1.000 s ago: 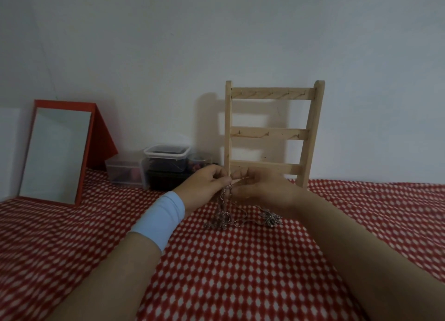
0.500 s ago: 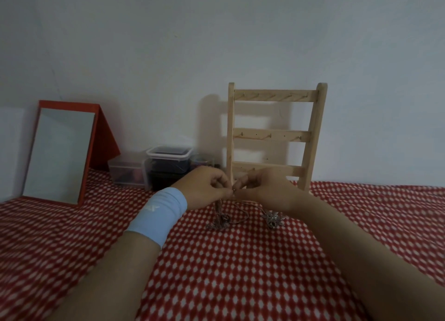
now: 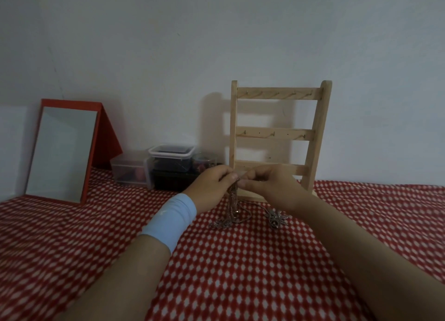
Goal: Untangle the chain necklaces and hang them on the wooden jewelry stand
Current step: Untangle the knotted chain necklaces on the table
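Both hands were up in front of the wooden jewelry stand (image 3: pixel 277 94), and the step in hand was plainly the untangling. Nothing hung on the hooks that showed. The lowest rail sat partly behind the knuckles, so that one I couldn't call.

The left hand (image 3: pixel 212 188), with a pale blue wristband (image 3: pixel 169 220) below it, had its grip closed in a pinch on the top of the chain necklaces (image 3: pixel 233 201). The right hand (image 3: pixel 273 185) met it fingertip to fingertip, its grip also clamped on the strands at the same spot. Which strand each one held was too fine to tell.

From that shared pinch the chains dropped straight to six o'clock as one twisted rope. Their lower end lay pooled on the red checked cloth (image 3: pixel 240 272). A loop ran off toward four o'clock to a star-shaped pendant (image 3: pixel 275 219), which lay flat just beside the right wrist.

By my reading, the job was early. The next move called for drawing the two hands apart, toward nine and three o'clock, to open the twist and find a free end. Only then could a freed chain go up to a hook at twelve o'clock. Pull too hard and the knot could tighten.

Off at ten o'clock stood a red-framed mirror (image 3: pixel 60 152) and some plastic boxes (image 3: pixel 171 152).
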A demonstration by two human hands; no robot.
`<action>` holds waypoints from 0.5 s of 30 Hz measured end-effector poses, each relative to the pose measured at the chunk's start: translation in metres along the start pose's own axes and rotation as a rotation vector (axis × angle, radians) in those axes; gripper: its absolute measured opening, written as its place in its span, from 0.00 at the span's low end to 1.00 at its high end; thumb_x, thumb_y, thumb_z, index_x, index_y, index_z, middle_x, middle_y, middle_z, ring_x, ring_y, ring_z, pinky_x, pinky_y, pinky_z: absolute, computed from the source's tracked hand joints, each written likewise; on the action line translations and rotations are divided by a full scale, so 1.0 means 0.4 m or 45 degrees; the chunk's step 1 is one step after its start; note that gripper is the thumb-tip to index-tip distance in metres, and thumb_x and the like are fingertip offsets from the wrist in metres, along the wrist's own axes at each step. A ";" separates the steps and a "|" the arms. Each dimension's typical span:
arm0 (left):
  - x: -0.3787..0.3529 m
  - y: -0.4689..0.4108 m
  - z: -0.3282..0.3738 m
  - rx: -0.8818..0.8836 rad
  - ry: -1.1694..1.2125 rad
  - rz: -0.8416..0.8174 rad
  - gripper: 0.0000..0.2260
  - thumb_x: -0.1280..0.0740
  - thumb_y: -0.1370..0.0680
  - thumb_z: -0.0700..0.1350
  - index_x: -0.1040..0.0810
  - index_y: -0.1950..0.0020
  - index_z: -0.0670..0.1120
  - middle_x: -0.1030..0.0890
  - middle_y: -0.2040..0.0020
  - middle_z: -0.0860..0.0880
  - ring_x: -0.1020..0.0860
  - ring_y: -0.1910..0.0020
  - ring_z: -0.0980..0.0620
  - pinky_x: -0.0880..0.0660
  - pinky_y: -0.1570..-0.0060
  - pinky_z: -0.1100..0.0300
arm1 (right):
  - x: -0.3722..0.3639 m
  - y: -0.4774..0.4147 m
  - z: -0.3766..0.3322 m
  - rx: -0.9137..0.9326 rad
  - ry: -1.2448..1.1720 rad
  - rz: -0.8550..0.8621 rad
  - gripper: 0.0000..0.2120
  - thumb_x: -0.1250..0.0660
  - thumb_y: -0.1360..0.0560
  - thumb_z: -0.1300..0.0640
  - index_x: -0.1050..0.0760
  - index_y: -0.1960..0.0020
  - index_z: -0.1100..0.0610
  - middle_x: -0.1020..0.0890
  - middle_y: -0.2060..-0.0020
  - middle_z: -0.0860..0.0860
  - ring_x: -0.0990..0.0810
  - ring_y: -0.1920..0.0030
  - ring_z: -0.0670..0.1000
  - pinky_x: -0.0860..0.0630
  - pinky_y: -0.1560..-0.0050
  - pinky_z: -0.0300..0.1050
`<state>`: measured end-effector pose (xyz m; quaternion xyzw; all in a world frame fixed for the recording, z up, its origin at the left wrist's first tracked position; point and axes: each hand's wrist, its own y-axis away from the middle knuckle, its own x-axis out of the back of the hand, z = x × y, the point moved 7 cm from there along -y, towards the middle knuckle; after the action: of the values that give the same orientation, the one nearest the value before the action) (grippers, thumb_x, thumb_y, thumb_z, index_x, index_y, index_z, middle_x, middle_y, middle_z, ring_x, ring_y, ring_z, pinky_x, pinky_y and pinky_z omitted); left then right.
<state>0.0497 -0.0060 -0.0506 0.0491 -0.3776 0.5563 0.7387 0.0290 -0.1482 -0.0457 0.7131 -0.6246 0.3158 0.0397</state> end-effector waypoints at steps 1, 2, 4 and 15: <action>-0.003 0.000 0.001 0.005 0.024 -0.001 0.11 0.42 0.17 0.47 0.25 0.57 0.50 0.22 0.57 0.51 0.24 0.56 0.55 0.29 0.52 0.59 | 0.004 0.000 -0.001 -0.004 -0.006 0.022 0.04 0.27 0.23 0.55 0.14 0.56 0.52 0.13 0.58 0.48 0.16 0.57 0.44 0.20 0.54 0.34; -0.004 0.001 0.000 0.007 0.038 -0.005 0.11 0.42 0.17 0.46 0.24 0.56 0.49 0.22 0.57 0.50 0.25 0.56 0.55 0.29 0.52 0.60 | 0.005 0.000 -0.002 -0.016 -0.010 0.039 0.04 0.27 0.23 0.55 0.14 0.56 0.53 0.13 0.60 0.48 0.16 0.59 0.43 0.20 0.56 0.33; -0.007 0.003 -0.002 0.008 0.033 -0.026 0.10 0.41 0.17 0.46 0.23 0.55 0.48 0.22 0.57 0.51 0.25 0.57 0.57 0.29 0.54 0.65 | 0.005 0.002 0.000 -0.056 0.000 0.062 0.06 0.27 0.23 0.56 0.14 0.56 0.57 0.15 0.65 0.48 0.21 0.69 0.39 0.24 0.66 0.31; -0.035 0.005 0.004 -0.047 -0.130 -0.168 0.10 0.39 0.18 0.47 0.25 0.58 0.57 0.21 0.56 0.55 0.23 0.52 0.56 0.26 0.45 0.57 | 0.006 -0.002 0.036 -0.186 0.119 0.127 0.03 0.25 0.26 0.57 0.17 0.57 0.55 0.16 0.68 0.46 0.21 0.72 0.37 0.26 0.70 0.30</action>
<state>0.0460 -0.0171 -0.0588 0.0886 -0.4211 0.4960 0.7542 0.0356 -0.1567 -0.0558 0.6608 -0.6782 0.3039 0.1048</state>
